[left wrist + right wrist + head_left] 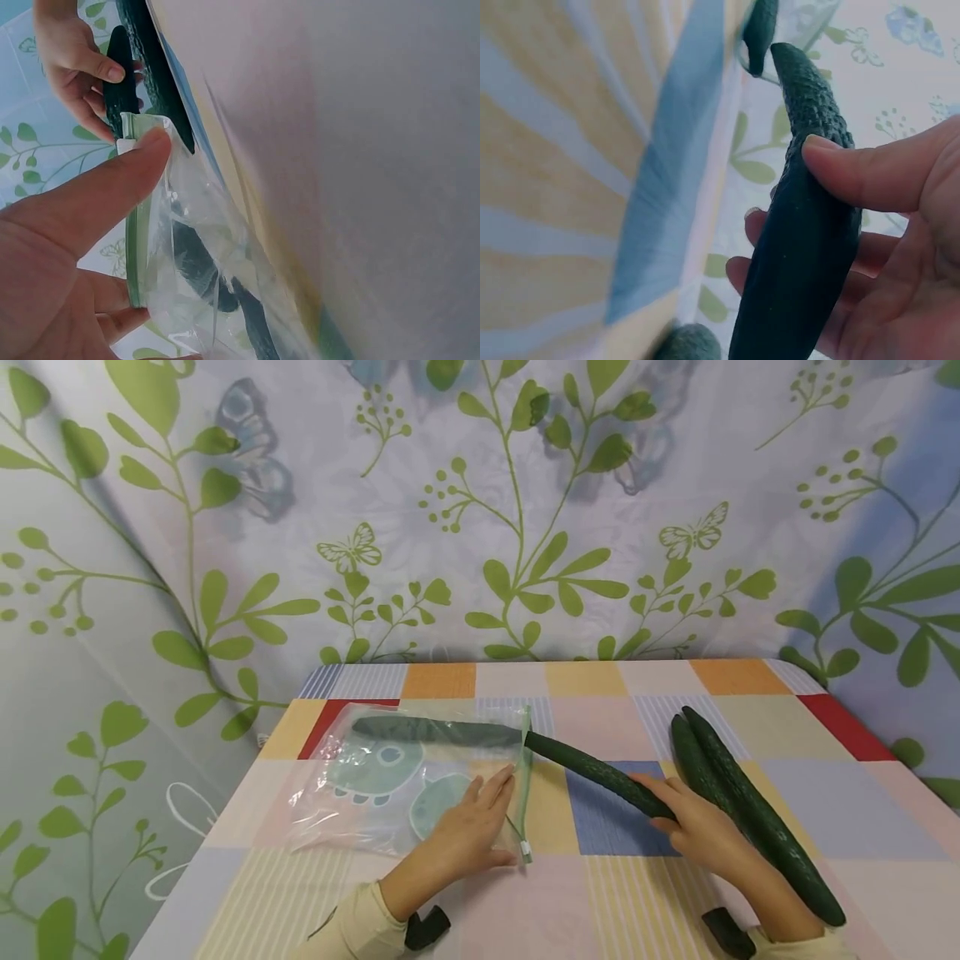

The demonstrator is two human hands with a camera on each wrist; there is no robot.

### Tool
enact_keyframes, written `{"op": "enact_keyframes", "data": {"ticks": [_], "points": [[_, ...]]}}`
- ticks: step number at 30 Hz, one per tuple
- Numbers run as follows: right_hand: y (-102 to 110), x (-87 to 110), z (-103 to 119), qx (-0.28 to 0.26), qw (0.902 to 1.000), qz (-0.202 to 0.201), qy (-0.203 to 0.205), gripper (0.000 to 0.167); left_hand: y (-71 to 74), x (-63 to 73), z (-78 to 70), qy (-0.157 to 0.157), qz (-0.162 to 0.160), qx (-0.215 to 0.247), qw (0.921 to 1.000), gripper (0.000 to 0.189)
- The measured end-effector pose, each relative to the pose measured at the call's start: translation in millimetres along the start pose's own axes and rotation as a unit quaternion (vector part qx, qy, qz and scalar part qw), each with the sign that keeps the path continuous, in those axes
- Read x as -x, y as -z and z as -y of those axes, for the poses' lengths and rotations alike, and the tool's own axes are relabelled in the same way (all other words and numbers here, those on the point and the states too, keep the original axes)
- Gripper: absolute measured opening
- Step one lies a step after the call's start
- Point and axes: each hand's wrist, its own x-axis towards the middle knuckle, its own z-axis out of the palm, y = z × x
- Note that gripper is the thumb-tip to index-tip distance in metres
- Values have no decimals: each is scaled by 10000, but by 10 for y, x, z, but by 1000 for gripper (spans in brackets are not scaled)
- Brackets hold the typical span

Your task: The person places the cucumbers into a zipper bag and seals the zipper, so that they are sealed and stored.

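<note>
Right hand [696, 824], gripping cucumber [585, 764]; left hand [468, 837], seemingly touching bag [318, 810] (whole, head view).

**Nothing legible on bag, cloth or sleeve**

No text, label, brand, number or sign can be read in any view. Three marks come closest. The zip-lock bag [322, 831] under the left hand's fingers [497, 783] carries printed cartoon shapes, with no characters that can be made out. The white looped line [183, 827] on the patterned backdrop [480, 539], well to the left of those fingers, does not resolve into letters. The dark stroke on the left sleeve [356, 927], behind the same fingers towards the wearer, is too small to tell.
</note>
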Motion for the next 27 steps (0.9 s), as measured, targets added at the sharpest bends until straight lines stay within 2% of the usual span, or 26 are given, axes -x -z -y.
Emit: {"op": "enact_keyframes", "data": {"ticks": [8,14,19,27], "points": [[-125,-239,-13,-212,9979,47,608,59,22,-13,-2,64,7,-52,10000,97],[-245,-556,72,-891,9917,261,891,56,22,-7,-2,182,101,-35,9998,98],[-391,-818,143,-1521,9839,449,827,49,18,-4,0,179,59,-41,9998,100],[-533,-1183,263,-2145,9741,245,671,42,62,6,7,173,-111,-112,9997,100]]}}
